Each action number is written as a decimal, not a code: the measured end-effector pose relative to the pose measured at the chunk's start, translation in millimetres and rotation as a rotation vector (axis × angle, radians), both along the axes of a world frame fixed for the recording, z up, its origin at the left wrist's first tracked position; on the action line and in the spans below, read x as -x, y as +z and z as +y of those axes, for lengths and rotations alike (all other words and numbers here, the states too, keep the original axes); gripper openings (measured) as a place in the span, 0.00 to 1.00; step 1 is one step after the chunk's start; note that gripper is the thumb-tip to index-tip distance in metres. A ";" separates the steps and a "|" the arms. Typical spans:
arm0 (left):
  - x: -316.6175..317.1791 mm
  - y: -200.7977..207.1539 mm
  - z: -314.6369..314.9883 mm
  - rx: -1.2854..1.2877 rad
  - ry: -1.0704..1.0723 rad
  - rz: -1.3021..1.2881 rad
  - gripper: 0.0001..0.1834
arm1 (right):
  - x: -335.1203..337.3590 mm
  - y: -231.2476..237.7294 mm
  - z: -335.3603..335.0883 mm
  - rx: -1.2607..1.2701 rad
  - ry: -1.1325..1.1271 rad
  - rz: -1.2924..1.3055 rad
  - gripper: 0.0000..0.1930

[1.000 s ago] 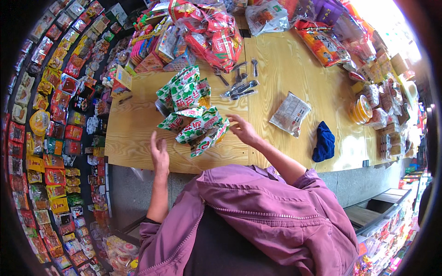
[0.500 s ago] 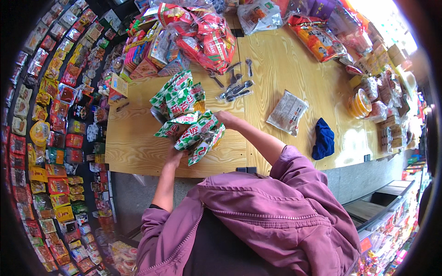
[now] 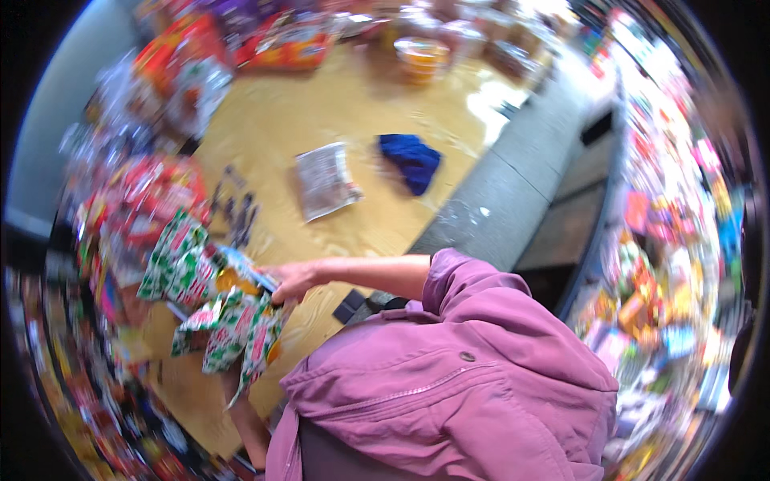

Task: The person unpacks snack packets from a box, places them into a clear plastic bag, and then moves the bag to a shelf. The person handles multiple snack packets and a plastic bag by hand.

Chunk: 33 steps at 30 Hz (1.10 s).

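Observation:
A bunch of green, white and red snack bags (image 3: pixel 228 325) is held above the table's near left part. Orange-yellow patches show between the bags. My right hand (image 3: pixel 290 280) is closed on the bunch's right side, its fingers around a bluish, dark-edged part I cannot make out. From below, my left hand (image 3: pixel 234 383) supports the bags; its fingers are mostly hidden behind them. Motion blurs the picture.
The wooden table (image 3: pixel 281 112) bears a clear-and-white flat packet (image 3: pixel 327 180), a dark blue cloth (image 3: pixel 411 163), dark plastic cutlery (image 3: pixel 235 215) and red bagged goods (image 3: pixel 160 192). Orange tubs (image 3: pixel 421 56) stand at the far edge. Packed shelves (image 3: pixel 642 297) line the right side.
My view has swung to the right, so the table and its goods appear further left and turned. Both hands still hold the snack bags.

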<state>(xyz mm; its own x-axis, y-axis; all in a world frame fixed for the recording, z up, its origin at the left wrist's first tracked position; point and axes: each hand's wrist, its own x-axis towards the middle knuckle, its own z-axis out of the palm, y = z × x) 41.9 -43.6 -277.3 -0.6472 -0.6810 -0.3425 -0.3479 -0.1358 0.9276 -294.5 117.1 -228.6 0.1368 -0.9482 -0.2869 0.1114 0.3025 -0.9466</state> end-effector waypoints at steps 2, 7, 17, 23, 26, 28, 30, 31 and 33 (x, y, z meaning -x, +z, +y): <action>18.6 11.0 -11.7 -0.094 -0.081 0.029 0.28 | -0.3 7.1 40.1 0.075 -0.173 -0.041 0.53; 98.3 17.0 -12.6 -0.247 -0.386 0.041 0.28 | -17.5 14.0 149.0 -0.060 -0.556 -0.126 0.53; 279.0 4.9 95.0 -0.355 -0.850 0.103 0.24 | -37.8 30.4 334.5 0.085 -1.133 -0.339 0.48; 331.1 107.4 278.2 -0.046 -0.840 0.249 0.26 | -22.7 9.8 436.0 0.157 -1.440 -0.411 0.46; 353.8 111.8 336.6 0.012 -0.964 0.249 0.23 | -17.7 6.3 494.7 0.180 -1.640 -0.333 0.46; 363.4 107.1 367.6 -0.007 -1.070 0.238 0.22 | -13.7 5.7 526.4 0.234 -1.739 -0.320 0.46; 370.6 100.2 390.2 -0.046 -1.178 0.232 0.23 | -12.6 3.9 549.8 0.271 -1.819 -0.377 0.45; 373.5 98.3 400.0 -0.058 -1.207 0.207 0.23 | -13.8 4.6 559.8 0.292 -1.861 -0.410 0.45; 381.1 95.9 417.5 -0.079 -1.277 0.177 0.23 | -17.0 8.6 579.0 0.349 -1.934 -0.414 0.46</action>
<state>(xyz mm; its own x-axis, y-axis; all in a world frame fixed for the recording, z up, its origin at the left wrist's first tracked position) -339.2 373.9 -181.4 -0.8617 0.4678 -0.1965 -0.1454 0.1433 0.9789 -277.5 696.1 -220.0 -0.9422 0.1060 -0.3179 0.1881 -0.6177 -0.7636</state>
